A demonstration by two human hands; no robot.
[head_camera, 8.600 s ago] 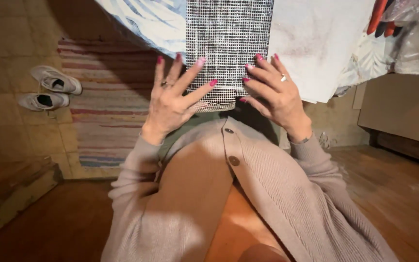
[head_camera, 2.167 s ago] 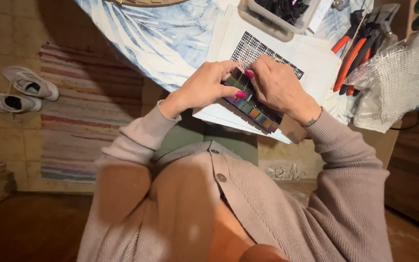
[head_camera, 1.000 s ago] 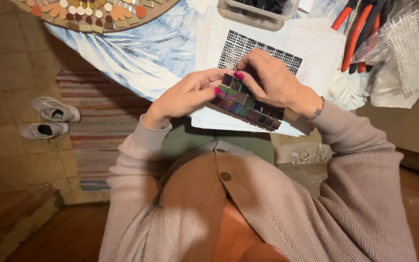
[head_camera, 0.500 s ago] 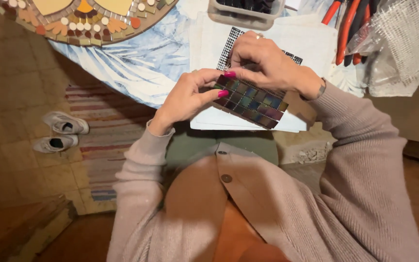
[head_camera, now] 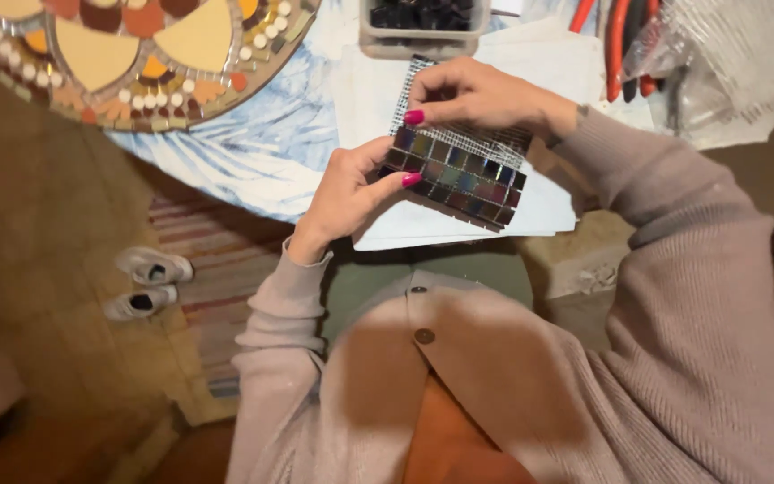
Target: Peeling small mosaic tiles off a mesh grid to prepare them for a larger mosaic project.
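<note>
Gripping a mesh-backed sheet of dark iridescent mosaic tiles [head_camera: 459,177] above the white paper [head_camera: 378,99], the left hand [head_camera: 351,193] pinched its left end between thumb and fingers, steadying it, while the right hand [head_camera: 477,94] pressed closed fingers onto its bare mesh edge.

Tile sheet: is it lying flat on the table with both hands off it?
No: the left hand and right hand both grip the tile sheet.
</note>
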